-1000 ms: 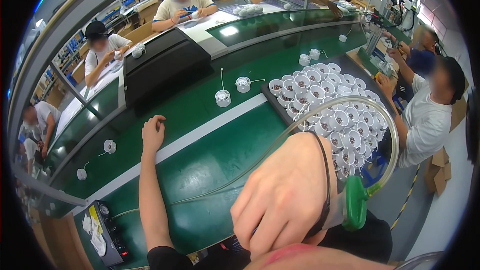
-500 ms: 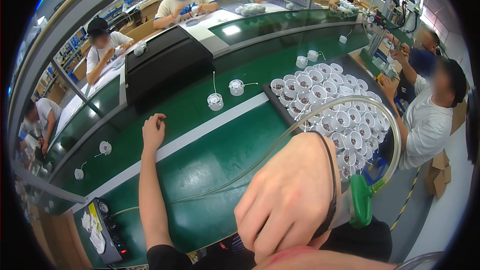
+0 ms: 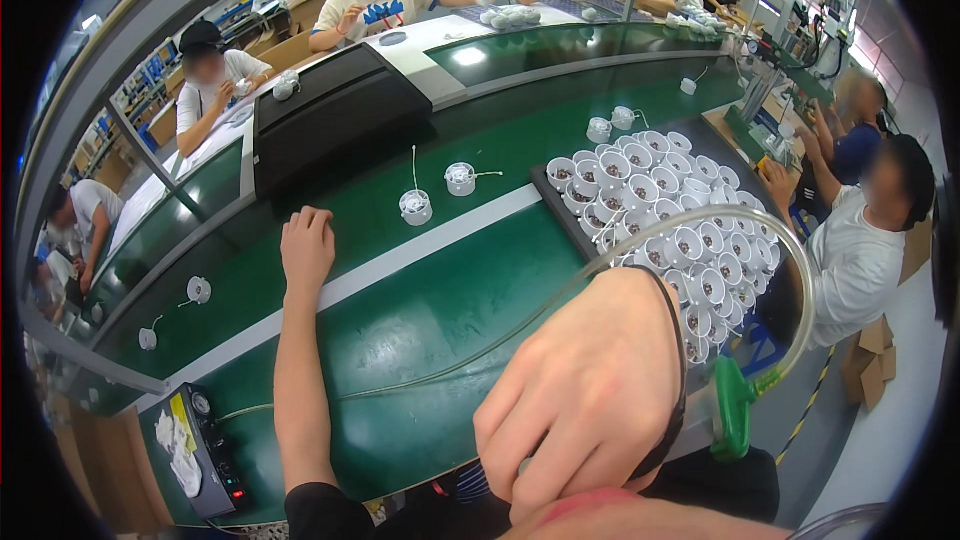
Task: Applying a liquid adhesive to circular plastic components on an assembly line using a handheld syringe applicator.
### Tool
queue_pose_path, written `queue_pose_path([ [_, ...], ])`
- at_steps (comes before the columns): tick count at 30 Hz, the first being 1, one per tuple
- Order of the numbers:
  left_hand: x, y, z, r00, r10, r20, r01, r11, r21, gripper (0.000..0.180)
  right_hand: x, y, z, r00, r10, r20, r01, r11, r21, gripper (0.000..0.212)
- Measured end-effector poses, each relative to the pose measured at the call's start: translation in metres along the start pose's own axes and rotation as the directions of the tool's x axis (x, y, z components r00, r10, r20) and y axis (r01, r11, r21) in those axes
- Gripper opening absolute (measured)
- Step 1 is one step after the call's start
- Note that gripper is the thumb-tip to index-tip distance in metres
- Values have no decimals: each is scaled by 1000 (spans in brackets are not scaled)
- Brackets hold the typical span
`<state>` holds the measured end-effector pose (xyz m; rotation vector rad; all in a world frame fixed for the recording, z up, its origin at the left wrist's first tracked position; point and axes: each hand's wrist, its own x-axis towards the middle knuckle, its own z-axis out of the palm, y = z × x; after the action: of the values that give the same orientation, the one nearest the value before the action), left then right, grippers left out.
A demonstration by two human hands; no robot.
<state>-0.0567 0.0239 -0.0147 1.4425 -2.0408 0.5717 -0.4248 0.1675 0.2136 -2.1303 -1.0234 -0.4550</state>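
My right hand (image 3: 590, 380) is large and close at the lower middle, fingers wrapped round a dispensing syringe. Most of the clear barrel is hidden by the hand; its green cap (image 3: 733, 405) shows past the wrist. From that cap a clear air hose (image 3: 805, 270) loops up and runs left to a black dispenser controller (image 3: 205, 450). My left hand (image 3: 308, 248) rests on the green conveyor belt, fingers loosely bent, holding nothing. Ahead of it, two small white round housings (image 3: 415, 207) with wires ride the belt. I see a dark cord around my right wrist.
Many white cups (image 3: 665, 200) with copper-coloured insides fill a black tray (image 3: 560, 215) on the right. A black cover (image 3: 335, 120) spans the belt at the back left. More housings (image 3: 198, 290) lie left. Co-workers sit across the line and at the right.
The housings on the belt have shifted a little to the left. My left hand has moved slightly forward. My right hand keeps its grip on the syringe.
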Motion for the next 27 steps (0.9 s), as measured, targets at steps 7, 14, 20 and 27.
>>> queue_pose_path([
  [7, 18, 85, -14, 974, 225, 19, -208, 927, -313, 47, 1, 0, 10, 998, 24, -60, -27, 998, -54, 14],
  [14, 14, 73, -5, 943, 268, 196, -171, 898, -405, 61, 0, -2, -2, 998, 64, 18, -63, 996, -57, 20],
  [20, 4, 41, 11, 997, -9, 79, 30, 963, -268, 65, 6, -1, -5, 997, 65, 48, -61, 996, -72, 23],
  [27, -6, 3, 14, 868, -459, 189, 476, 660, -582, 64, -1, 0, -7, 994, 75, 76, -67, 992, -109, 26],
])
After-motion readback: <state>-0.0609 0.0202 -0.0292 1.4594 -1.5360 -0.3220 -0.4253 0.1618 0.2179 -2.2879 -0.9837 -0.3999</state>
